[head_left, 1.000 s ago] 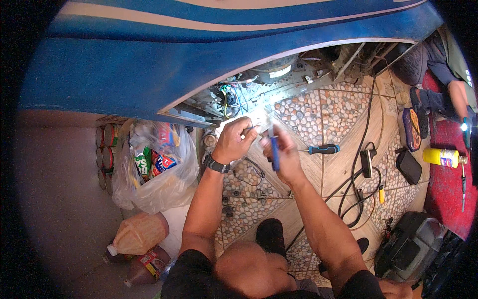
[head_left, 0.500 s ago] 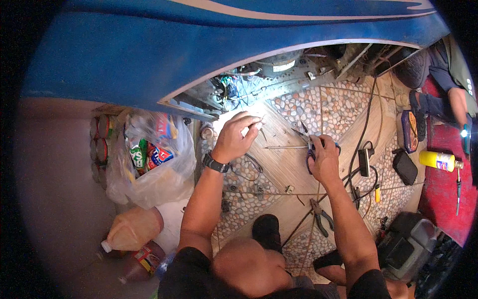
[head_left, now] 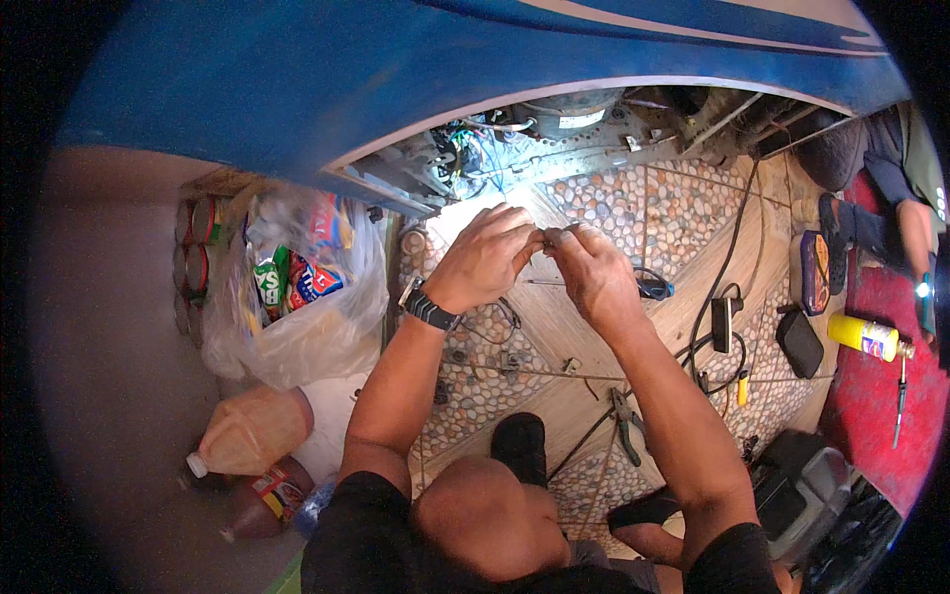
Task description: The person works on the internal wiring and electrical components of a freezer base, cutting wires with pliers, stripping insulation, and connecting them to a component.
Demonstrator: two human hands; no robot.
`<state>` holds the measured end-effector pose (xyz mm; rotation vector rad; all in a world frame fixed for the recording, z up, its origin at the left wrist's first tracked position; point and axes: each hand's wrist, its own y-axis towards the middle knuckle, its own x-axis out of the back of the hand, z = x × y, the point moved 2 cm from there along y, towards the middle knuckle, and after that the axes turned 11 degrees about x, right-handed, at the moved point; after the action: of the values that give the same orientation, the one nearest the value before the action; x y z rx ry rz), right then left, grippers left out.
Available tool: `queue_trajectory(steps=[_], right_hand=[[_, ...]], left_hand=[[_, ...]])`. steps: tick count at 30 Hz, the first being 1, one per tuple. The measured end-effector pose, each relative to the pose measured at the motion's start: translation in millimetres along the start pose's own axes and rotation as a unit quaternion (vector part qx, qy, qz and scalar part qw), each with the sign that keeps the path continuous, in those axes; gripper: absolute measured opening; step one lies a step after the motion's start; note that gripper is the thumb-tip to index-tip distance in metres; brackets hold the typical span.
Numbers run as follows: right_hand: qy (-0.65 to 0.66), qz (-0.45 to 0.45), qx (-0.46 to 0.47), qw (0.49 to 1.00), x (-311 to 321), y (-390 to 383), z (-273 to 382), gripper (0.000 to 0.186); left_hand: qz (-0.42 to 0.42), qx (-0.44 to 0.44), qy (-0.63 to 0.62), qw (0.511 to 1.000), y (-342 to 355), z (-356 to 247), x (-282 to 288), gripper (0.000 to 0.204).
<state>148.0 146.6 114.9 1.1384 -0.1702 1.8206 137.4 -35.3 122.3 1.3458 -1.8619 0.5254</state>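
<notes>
Head view: the fingertips of the left hand point(head_left: 482, 259) and the right hand point(head_left: 596, 282) are held together, drawn narrow, and a small piece point(head_left: 545, 241) is pinched where they meet; its kind cannot be told, being mostly covered by the fingers. It is held over the tiled floor point(head_left: 549, 325), near the lit opening below a blue panel point(head_left: 297, 99), where coloured wires point(head_left: 473, 158) are exposed. Beyond the right hand, a blue-and-black screwdriver handle point(head_left: 658, 288) is partly seen. Pliers point(head_left: 624, 426) are laid beside the right forearm. At far right, a small light point(head_left: 923, 290) is held by another person's hand point(head_left: 919, 265), near a yellow bottle point(head_left: 859, 336).
</notes>
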Motion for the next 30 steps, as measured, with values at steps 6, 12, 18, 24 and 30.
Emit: queue_trajectory(steps=[6,12,18,24,30], right_hand=[[-0.021,-0.023,-0.011,0.999,1,2,0,0.007],[0.618,-0.127,-0.461,0.624,-33,-16,-12,0.014],[0.127,-0.067,-0.176,0.974,-13,-4,-7,0.017],[0.296,-0.056,-0.296,0.906,-35,-16,-11,0.014],[0.688,-0.099,-0.539,0.477,-59,-33,1,0.013]], left_hand=[[-0.081,-0.028,0.017,0.996,0,4,-4,0.009],[-0.124,-0.034,0.043,0.991,3,9,-22,0.012],[-0.064,0.013,0.105,0.992,-7,12,-22,0.024],[-0.058,-0.01,0.107,0.993,-6,7,-13,0.015],[-0.044,-0.001,0.189,0.981,-17,11,-19,0.022]])
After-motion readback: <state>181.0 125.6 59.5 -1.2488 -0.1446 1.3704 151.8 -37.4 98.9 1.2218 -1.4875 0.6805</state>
